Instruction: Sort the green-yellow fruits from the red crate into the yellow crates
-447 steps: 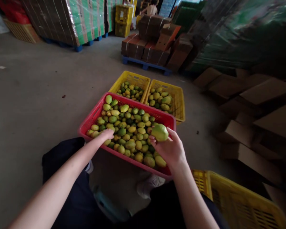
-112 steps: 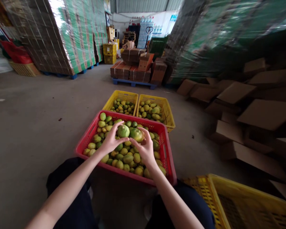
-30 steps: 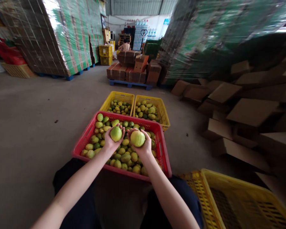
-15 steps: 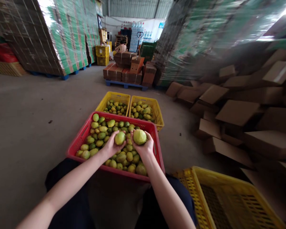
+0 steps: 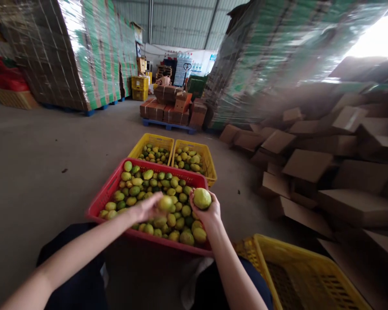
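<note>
A red plastic crate (image 5: 95, 206) full of green-yellow lemons (image 5: 148, 174) stands in front of my knees. My right hand (image 5: 212, 211), palm up at the crate's right side, has its fingers curled around a large, pale green-yellow lemon (image 5: 202, 199). Over the middle of the crate, my left hand (image 5: 148, 207) is smeared by motion. A smaller yellow-green lemon (image 5: 165, 203), also blurred, sits at its fingertips and appears to be gripped. Beneath both hands the heap of lemons is partly hidden.
Beyond the red crate stand two yellow crates (image 5: 210, 165) of lemons. At my lower right is another yellow crate (image 5: 261, 275). Cardboard boxes (image 5: 307, 165) lie heaped to the right. Farther off are a blue pallet (image 5: 168, 125) with flattened cartons, wrapped stacks and a person (image 5: 164, 79).
My hands have moved apart: the right has shifted right and slightly down with its large lemon, the left is lower and to the left. The camera view has tilted up a little.
</note>
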The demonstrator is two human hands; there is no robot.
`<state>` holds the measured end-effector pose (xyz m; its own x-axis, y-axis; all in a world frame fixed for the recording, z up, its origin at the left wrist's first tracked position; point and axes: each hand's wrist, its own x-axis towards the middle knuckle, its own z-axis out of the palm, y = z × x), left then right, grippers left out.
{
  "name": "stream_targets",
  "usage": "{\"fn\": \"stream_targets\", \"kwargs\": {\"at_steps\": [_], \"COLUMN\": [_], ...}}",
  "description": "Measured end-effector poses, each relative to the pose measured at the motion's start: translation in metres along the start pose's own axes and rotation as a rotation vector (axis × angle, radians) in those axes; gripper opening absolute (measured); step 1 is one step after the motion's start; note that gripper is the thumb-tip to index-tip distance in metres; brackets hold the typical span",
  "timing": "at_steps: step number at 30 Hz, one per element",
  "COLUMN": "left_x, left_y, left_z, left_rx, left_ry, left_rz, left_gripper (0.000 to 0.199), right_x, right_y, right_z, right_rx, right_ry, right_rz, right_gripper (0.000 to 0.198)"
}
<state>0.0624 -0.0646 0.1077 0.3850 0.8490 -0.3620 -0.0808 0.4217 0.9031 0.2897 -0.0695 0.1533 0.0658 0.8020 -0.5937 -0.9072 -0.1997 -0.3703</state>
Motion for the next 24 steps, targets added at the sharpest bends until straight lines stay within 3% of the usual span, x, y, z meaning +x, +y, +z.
{"fn": "stream_targets", "kwargs": {"at_steps": [1,3,5,6,10,14,16,19,21,24], "left_x": [0.012,0.029,0.032,0.03,0.009,-0.011,-0.017,-0.019,-0.019,-0.019], "left_y": [0.022,0.053,0.06,0.057,0.025,0.002,0.0,0.003,0.006,0.007], "left_z": [-0.016,-0.047,-0.069,-0.075,-0.065,-0.051,-0.053,-0.06,-0.065,-0.069], "left_rx": [-0.035,-0.13,-0.074,0.06,0.805,1.508,1.652,1.64,1.616,1.624], "left_ry": [0.066,0.412,0.549,0.504,0.083,-0.156,-0.197,-0.131,-0.085,-0.1], "left_rz": [0.047,0.255,0.243,0.203,0.088,-0.112,-0.202,-0.082,0.03,0.011], "left_gripper": [0.041,0.04,0.042,0.042,0.039,0.042,0.045,0.047,0.047,0.048], "right_x": [0.0,-0.001,-0.001,-0.001,0.0,-0.002,-0.007,-0.017,-0.018,-0.004], "right_y": [0.0,0.0,0.002,0.005,0.031,0.078,0.1,0.12,0.115,0.076], "right_z": [-0.001,-0.003,-0.004,-0.005,-0.011,-0.038,-0.058,-0.08,-0.078,-0.043], "right_rx": [-0.001,-0.003,-0.029,-0.055,-0.269,-0.614,-0.742,-0.962,-1.208,-1.422], "right_ry": [0.006,0.027,0.044,0.048,0.064,0.015,-0.05,-0.077,-0.074,-0.099], "right_rz": [0.005,0.02,0.023,0.009,0.017,0.396,0.56,0.75,0.687,0.231], "right_gripper": [0.02,0.021,0.02,0.018,0.01,0.02,0.024,0.028,0.027,0.029]}}
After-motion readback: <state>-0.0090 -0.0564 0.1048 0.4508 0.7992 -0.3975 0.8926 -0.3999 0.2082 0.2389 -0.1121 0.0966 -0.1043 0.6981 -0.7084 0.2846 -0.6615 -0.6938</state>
